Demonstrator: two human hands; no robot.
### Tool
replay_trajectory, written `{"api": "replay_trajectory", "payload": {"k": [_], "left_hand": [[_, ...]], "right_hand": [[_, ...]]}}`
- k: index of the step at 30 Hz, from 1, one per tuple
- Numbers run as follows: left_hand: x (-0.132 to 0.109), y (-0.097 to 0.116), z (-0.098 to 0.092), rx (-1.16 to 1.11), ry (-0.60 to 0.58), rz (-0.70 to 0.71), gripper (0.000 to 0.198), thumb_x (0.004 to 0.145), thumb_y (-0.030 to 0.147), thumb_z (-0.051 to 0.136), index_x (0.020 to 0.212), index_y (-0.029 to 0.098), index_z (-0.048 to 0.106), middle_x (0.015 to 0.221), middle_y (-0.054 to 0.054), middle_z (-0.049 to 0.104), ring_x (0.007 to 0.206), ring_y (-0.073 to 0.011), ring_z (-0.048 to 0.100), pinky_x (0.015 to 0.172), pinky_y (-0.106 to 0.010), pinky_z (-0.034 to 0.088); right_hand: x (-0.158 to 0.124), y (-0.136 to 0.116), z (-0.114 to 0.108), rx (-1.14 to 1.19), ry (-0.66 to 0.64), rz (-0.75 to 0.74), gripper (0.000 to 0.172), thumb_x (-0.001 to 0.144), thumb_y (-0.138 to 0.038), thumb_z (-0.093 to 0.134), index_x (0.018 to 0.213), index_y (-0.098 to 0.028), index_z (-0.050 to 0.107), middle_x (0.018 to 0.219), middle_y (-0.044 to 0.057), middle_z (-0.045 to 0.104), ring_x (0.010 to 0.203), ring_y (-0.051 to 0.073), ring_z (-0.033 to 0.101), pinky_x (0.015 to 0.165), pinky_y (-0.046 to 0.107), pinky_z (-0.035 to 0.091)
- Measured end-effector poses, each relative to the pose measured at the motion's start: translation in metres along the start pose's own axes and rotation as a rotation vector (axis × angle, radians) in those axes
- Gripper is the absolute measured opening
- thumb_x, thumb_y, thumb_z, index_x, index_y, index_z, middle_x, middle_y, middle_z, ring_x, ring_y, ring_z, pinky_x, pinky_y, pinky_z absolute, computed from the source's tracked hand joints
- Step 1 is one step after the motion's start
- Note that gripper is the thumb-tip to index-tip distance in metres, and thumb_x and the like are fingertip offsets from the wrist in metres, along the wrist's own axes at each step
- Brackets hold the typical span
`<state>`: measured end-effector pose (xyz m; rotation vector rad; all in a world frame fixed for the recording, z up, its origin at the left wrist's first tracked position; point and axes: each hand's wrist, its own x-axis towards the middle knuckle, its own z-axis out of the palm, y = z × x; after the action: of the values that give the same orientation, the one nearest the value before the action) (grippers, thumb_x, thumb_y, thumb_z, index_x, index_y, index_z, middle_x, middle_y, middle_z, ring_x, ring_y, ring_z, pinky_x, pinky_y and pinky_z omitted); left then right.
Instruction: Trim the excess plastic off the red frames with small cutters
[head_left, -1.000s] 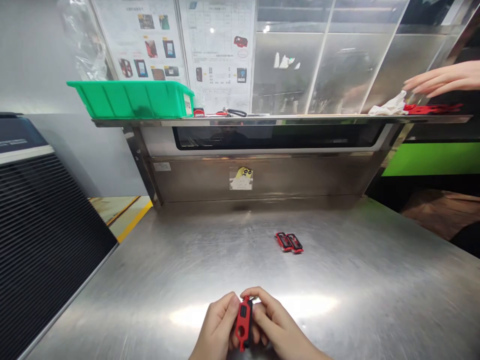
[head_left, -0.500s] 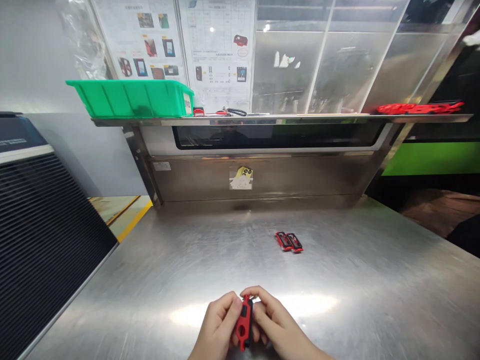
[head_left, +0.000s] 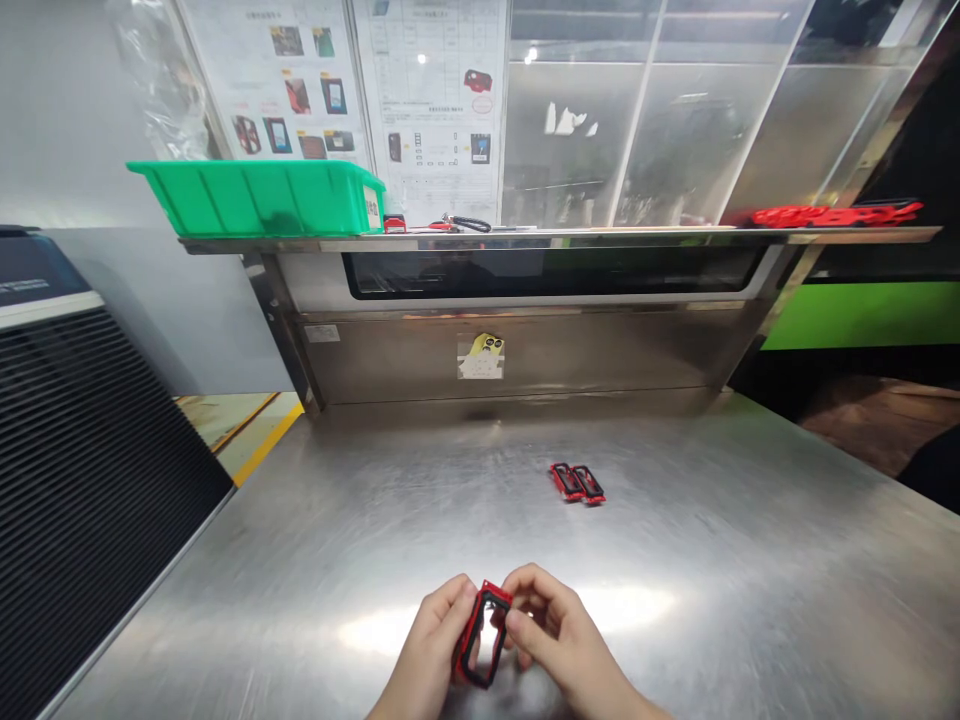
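Worker at a stainless steel bench (head_left: 675, 570), both bare hands close together at its near edge. Left hand (head_left: 426, 655) and right hand (head_left: 556, 628) are curled inward, not spread, pinching a red-and-black frame (head_left: 467, 645) between them: left fingers and thumb on its lower left side, right fingers at its upper right corner. The frame is hollow and roughly rectangular, possibly a phone bumper, though too small to be sure. It is tilted and stands on edge, with bench shine visible through its opening; whether it touches the steel cannot be told. Farther up the bench, well apart from the hands, two similar red-and-black pieces (head_left: 577, 483) lie side by side, touching. A raised steel shelf (head_left: 555, 240) runs along the back, carrying a green plastic tray (head_left: 259, 198) at the left and a row of red pieces (head_left: 836, 214) at the right. Between them are small red items with a coiled black cord (head_left: 450, 224). Printed product sheets (head_left: 427, 110) hang above the shelf.
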<state>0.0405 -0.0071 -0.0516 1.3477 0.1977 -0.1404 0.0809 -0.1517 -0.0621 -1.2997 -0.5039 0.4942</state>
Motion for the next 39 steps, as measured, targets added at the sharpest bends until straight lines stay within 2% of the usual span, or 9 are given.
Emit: {"api": "replay_trajectory", "payload": {"k": [5,9,14,16,19,24,32,37,39], "left_hand": [[-0.008,0.001,0.003,0.063,-0.009,0.053,0.057,0.075,0.071,0.049,0.066,0.016,0.047,0.051,0.004,0.042,0.048,-0.0082,0.035,0.048,-0.020,0.028],[-0.013,0.007,0.006,0.142,-0.024,0.099,0.053,0.078,0.067,0.049,0.069,0.015,0.048,0.056,0.004,0.041,0.052,-0.0088,0.036,0.048,-0.020,0.026],[-0.012,0.003,0.002,0.232,-0.050,0.085,0.054,0.084,0.067,0.037,0.068,0.016,0.048,0.056,0.000,0.049,0.052,-0.0106,0.042,0.050,-0.021,0.033],[-0.010,-0.001,0.001,0.251,-0.102,0.061,0.057,0.081,0.071,0.037,0.074,0.016,0.050,0.056,-0.001,0.053,0.049,-0.0106,0.046,0.047,-0.021,0.033],[-0.005,-0.007,0.002,0.192,-0.163,-0.037,0.061,0.070,0.078,0.046,0.077,0.018,0.046,0.052,0.002,0.052,0.038,-0.0072,0.042,0.036,-0.017,0.025],[0.006,-0.010,0.000,-0.039,-0.152,-0.280,0.075,0.054,0.090,0.041,0.079,0.019,0.044,0.041,0.003,0.050,0.028,-0.0078,0.038,0.026,-0.015,0.018],[0.000,-0.004,0.000,-0.174,-0.137,-0.317,0.066,0.056,0.083,0.051,0.072,0.019,0.043,0.042,0.002,0.053,0.029,-0.0066,0.041,0.026,-0.012,0.020],[-0.001,0.003,0.002,-0.232,-0.063,-0.313,0.063,0.055,0.078,0.054,0.073,0.019,0.044,0.044,0.002,0.052,0.031,-0.0068,0.040,0.029,-0.014,0.019],[0.001,0.004,0.002,-0.253,-0.002,-0.273,0.061,0.055,0.077,0.056,0.074,0.020,0.045,0.045,0.004,0.051,0.031,-0.0069,0.039,0.030,-0.015,0.019]], "right_hand": [[-0.004,0.001,-0.002,-0.033,0.006,-0.014,0.044,0.079,-0.056,0.069,0.085,-0.014,0.054,0.071,0.001,0.049,0.063,0.012,0.045,0.054,0.019,0.036],[-0.003,-0.003,-0.001,-0.064,0.050,-0.014,0.049,0.074,-0.059,0.071,0.078,-0.013,0.055,0.065,0.000,0.049,0.059,0.011,0.042,0.053,0.020,0.033],[-0.001,-0.005,0.000,-0.077,0.051,-0.006,0.047,0.077,-0.057,0.068,0.072,-0.012,0.057,0.060,0.001,0.053,0.054,0.011,0.045,0.053,0.020,0.035],[-0.001,-0.003,0.001,-0.088,0.035,-0.009,0.044,0.080,-0.054,0.067,0.072,-0.012,0.057,0.060,0.002,0.055,0.054,0.012,0.049,0.054,0.020,0.037],[-0.003,0.002,0.001,-0.101,0.007,-0.030,0.039,0.084,-0.050,0.064,0.075,-0.013,0.058,0.060,0.003,0.058,0.055,0.014,0.054,0.055,0.021,0.039],[-0.006,0.007,0.001,-0.180,0.069,-0.090,0.035,0.084,-0.047,0.065,0.075,-0.013,0.062,0.065,0.003,0.058,0.058,0.012,0.048,0.057,0.021,0.037],[-0.006,0.008,-0.002,-0.217,-0.006,-0.082,0.025,0.087,-0.038,0.060,0.080,-0.014,0.060,0.067,0.003,0.061,0.060,0.014,0.049,0.059,0.022,0.037],[-0.002,0.000,-0.003,-0.533,0.106,-0.081,0.022,0.087,-0.032,0.050,0.079,-0.015,0.061,0.068,0.003,0.058,0.062,0.017,0.051,0.058,0.025,0.037],[0.000,-0.004,-0.007,-0.751,0.135,-0.130,0.017,0.083,-0.023,0.049,0.091,-0.015,0.063,0.080,0.005,0.060,0.075,0.020,0.054,0.067,0.028,0.040]]}}
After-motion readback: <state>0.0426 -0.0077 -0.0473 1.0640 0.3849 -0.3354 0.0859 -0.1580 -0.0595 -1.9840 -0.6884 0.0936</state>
